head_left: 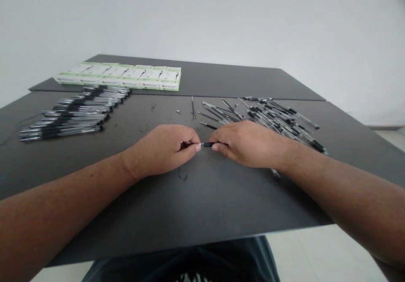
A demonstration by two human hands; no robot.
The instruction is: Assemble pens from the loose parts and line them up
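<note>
Between my two hands is a pen (208, 145) with a black grip, lying level just above the dark table. My left hand (171, 147) pinches its tip end between thumb and forefinger. The fingers of my right hand (245, 143) close round the black grip side, and the rest of the pen is hidden in that hand. Just beyond my hands lie loose refills (209, 126) with dark tips, and a small pen tip (178, 111) sits by itself. A heap of pen barrels (284, 123) with black grips lies behind and beside my right hand.
A row of pens (72, 113) lies side by side on the left of the grey table (202, 202). Behind it stand several white and green boxes (120, 75) in a line. Dark scraps (182, 175) are scattered over the tabletop. A white wall rises behind the table.
</note>
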